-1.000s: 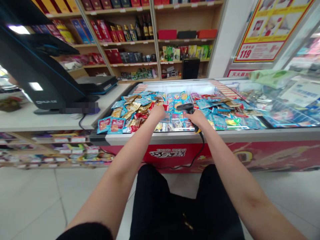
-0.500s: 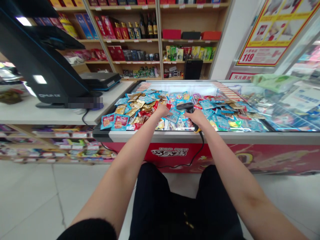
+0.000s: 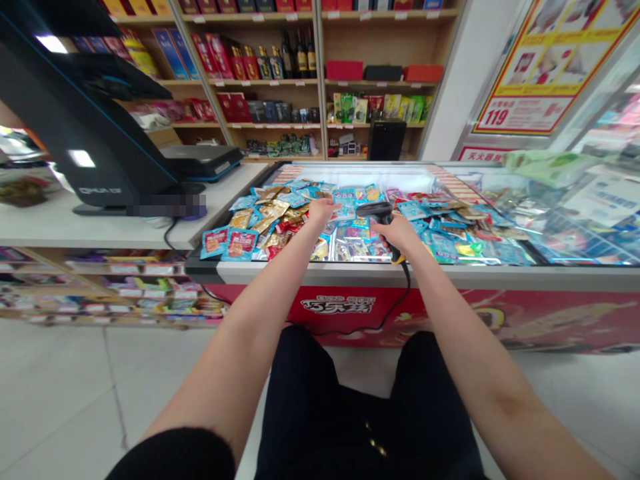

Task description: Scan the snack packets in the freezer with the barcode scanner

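Beyond the front edge (image 3: 310,271), our left hand (image 3: 321,211) pinches a blue packet (image 3: 345,201) near the scanner (image 3: 374,211) our right hand (image 3: 400,235) grips. Packet piles (image 3: 273,215) flank them on the glass-topped freezer (image 3: 280,273), before wooden shelves (image 3: 380,85).

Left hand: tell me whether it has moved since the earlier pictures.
Yes. The left hand has moved away from the person, farther from the near rim of the display case.
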The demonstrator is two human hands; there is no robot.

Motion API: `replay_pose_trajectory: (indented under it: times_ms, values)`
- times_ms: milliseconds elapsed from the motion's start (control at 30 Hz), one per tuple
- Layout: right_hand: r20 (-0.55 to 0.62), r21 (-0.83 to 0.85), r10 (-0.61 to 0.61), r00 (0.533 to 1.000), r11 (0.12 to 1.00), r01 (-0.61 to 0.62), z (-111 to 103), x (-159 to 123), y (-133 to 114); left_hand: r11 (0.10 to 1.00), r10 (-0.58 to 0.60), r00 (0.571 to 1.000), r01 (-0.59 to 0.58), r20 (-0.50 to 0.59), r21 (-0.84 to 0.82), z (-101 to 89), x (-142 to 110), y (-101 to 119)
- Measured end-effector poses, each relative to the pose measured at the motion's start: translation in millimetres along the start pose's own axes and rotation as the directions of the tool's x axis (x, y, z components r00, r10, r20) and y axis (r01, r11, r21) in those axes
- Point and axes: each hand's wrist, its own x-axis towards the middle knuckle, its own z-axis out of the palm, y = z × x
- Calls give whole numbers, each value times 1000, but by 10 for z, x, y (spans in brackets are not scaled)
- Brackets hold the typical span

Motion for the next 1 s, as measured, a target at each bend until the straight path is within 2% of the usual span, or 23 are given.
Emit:
replay_pose_trajectory:
  times_ms: [200,400,1000]
  values:
    - [-23,-13,44,999,999,-44,-39,-46,-65,998,-2,999,0,-34,-63,5,41,25]
    - [-21,2,18,1000,1000,-18,-51,-24,-46,995,4,999,-8,-37,-98,11,56,10]
    - [-22,43,21,1000,999,-20,-115,-53,-34,994,55,998,-57,-27,-88,72,93,-29]
